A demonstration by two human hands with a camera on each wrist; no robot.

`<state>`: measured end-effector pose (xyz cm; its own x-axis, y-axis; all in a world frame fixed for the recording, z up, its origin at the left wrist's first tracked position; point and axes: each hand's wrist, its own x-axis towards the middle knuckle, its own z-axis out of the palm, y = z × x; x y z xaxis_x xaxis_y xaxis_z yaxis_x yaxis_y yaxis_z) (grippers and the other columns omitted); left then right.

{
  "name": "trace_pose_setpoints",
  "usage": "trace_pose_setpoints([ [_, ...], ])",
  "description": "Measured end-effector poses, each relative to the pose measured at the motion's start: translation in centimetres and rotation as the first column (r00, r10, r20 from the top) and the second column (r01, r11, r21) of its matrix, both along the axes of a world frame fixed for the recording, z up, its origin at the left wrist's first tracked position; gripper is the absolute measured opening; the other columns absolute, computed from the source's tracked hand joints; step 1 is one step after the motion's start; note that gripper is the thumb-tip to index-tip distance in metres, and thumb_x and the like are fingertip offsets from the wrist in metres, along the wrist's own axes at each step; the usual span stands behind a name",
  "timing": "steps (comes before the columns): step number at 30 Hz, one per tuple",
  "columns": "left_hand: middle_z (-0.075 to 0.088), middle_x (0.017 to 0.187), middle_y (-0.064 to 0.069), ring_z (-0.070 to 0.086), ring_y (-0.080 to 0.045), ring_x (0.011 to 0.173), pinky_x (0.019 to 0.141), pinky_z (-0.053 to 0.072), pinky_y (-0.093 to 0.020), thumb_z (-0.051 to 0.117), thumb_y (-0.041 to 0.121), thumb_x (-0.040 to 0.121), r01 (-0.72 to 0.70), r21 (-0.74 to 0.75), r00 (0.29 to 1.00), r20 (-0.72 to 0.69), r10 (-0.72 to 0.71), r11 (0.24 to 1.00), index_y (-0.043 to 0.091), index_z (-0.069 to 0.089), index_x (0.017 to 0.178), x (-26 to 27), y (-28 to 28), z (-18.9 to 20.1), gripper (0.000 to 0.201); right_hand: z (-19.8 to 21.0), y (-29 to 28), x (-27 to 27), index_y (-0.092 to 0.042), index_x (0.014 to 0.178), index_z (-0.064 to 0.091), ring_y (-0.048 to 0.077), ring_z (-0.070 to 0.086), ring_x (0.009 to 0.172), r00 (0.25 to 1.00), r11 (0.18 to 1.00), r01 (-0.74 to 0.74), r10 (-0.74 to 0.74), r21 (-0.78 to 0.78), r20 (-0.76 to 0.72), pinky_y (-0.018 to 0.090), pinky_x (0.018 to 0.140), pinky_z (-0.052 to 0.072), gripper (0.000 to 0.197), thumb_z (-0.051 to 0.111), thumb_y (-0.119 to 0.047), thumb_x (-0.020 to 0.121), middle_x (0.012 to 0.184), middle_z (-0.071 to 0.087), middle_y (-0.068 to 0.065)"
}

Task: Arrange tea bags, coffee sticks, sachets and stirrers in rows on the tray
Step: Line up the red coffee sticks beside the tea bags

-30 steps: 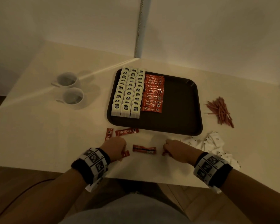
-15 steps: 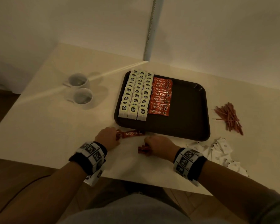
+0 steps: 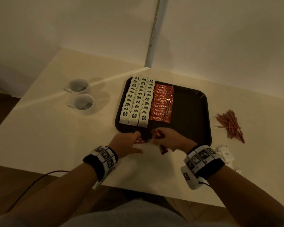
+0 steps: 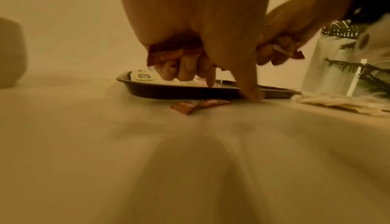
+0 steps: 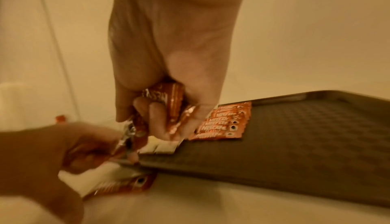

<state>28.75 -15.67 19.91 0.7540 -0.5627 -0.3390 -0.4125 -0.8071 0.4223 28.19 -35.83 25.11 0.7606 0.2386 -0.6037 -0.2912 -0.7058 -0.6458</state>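
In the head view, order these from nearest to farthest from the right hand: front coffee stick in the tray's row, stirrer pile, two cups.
From the right hand:
1. Front coffee stick, just beyond it on the tray.
2. Stirrer pile, off to the right.
3. Two cups, far left.

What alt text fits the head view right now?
Both hands, left hand and right hand, grip red coffee sticks at the dark tray's near edge; it already holds tea bags and coffee rows.

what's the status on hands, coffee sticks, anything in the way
Left hand and right hand each grip loose coffee sticks at tray near edge. One stick on table. Nothing blocking.
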Motion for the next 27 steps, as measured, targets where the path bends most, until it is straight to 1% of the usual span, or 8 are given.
trace_pose_setpoints([
  [4, 0.049, 0.131, -0.005, 0.058, -0.020, 0.104, 0.088, 0.047, -0.027, 0.054, 0.035, 0.094, 0.056, 0.104, 0.986, 0.154, -0.072, 0.993, 0.017, 0.032, 0.144, 0.0, -0.6, -0.4, 0.058, 1.5, -1.1, 0.8, -0.019, 0.085, 0.054, 0.004, 0.050, 0.050, 0.946, 0.900, 0.321, -0.290, 0.294, -0.145, 0.018, 0.052, 0.042, 0.010, 0.057, -0.026, 0.092, 0.065, 0.053, -0.006],
  [9, 0.043, 0.132, -0.005, 0.057, -0.017, 0.098, 0.084, 0.046, -0.023, 0.050, 0.033, 0.096, 0.080, 0.050, 0.985, 0.148, -0.086, 0.996, 0.016, 0.039, 0.139, -0.3, 0.3, -0.7, 0.047, 2.0, -1.7, 1.5, -0.012, 0.093, 0.054, 0.005, 0.042, 0.047, 0.823, 0.668, 0.565, -0.500, 0.484, -0.270, 0.015, 0.044, 0.038, 0.009, 0.059, -0.019, 0.089, 0.060, 0.051, -0.003],
  [13, 0.049, 0.129, -0.003, 0.056, -0.019, 0.106, 0.090, 0.044, -0.027, 0.049, 0.034, 0.097, 0.046, 0.090, 0.991, 0.120, -0.057, 0.995, 0.019, 0.042, 0.138, -0.4, 0.8, -1.0, 0.044, 2.3, -1.5, 2.1, -0.011, 0.095, 0.054, 0.006, 0.043, 0.044, 0.753, 0.565, 0.649, -0.570, 0.509, -0.329, 0.015, 0.042, 0.039, 0.014, 0.056, -0.025, 0.091, 0.059, 0.052, -0.001],
  [16, 0.053, 0.123, -0.002, 0.056, -0.017, 0.104, 0.087, 0.042, -0.025, 0.048, 0.032, 0.097, 0.062, 0.141, 0.991, 0.110, -0.078, 0.988, 0.018, 0.051, 0.128, -0.1, 0.8, -0.8, 0.034, 2.8, -1.2, 2.5, -0.012, 0.098, 0.054, 0.007, 0.050, 0.047, 0.729, 0.531, 0.671, -0.599, 0.518, -0.331, 0.018, 0.048, 0.043, 0.015, 0.055, -0.026, 0.092, 0.061, 0.061, -0.002],
  [18, 0.054, 0.118, -0.002, 0.055, -0.017, 0.099, 0.083, 0.043, -0.025, 0.049, 0.032, 0.096, 0.082, 0.159, 0.990, 0.103, -0.099, 0.984, 0.016, 0.053, 0.121, 0.1, 0.8, -0.6, 0.029, 3.3, -0.9, 2.8, -0.015, 0.100, 0.055, 0.011, 0.064, 0.061, 0.714, 0.516, 0.683, -0.621, 0.517, -0.323, 0.026, 0.064, 0.049, 0.013, 0.054, -0.025, 0.093, 0.075, 0.069, -0.001],
  [20, 0.055, 0.114, -0.001, 0.054, -0.015, 0.095, 0.081, 0.041, -0.023, 0.050, 0.032, 0.096, 0.066, 0.095, 0.995, 0.063, -0.072, 0.993, 0.017, 0.052, 0.118, 0.2, 0.7, -0.2, 0.027, 3.7, -0.7, 3.0, -0.016, 0.100, 0.055, 0.016, 0.067, 0.076, 0.697, 0.495, 0.695, -0.640, 0.522, -0.322, 0.032, 0.070, 0.052, 0.010, 0.051, -0.024, 0.094, 0.087, 0.068, 0.003],
  [23, 0.055, 0.097, 0.003, 0.049, -0.007, 0.078, 0.068, 0.036, -0.016, 0.050, 0.026, 0.096, -0.070, -0.165, 0.997, -0.035, 0.065, 0.984, 0.018, 0.048, 0.108, 0.6, 0.3, 1.0, 0.014, 4.1, -0.7, 3.5, -0.013, 0.098, 0.054, 0.016, 0.065, 0.074, 0.713, 0.500, 0.673, -0.633, 0.545, -0.301, 0.035, 0.071, 0.053, 0.012, 0.048, -0.023, 0.096, 0.081, 0.064, 0.004],
  [27, 0.057, 0.090, -0.001, 0.054, -0.007, 0.073, 0.064, 0.047, -0.015, 0.043, 0.011, 0.099, -0.386, -0.589, 0.917, -0.329, 0.226, 0.710, 0.014, 0.042, 0.117, 2.9, -1.3, 3.9, 0.019, 5.7, 0.0, 4.3, -0.017, 0.090, 0.052, 0.005, 0.056, 0.055, 0.796, 0.588, 0.567, -0.571, 0.577, -0.201, 0.023, 0.056, 0.050, 0.012, 0.044, -0.023, 0.098, 0.065, 0.057, -0.005],
])
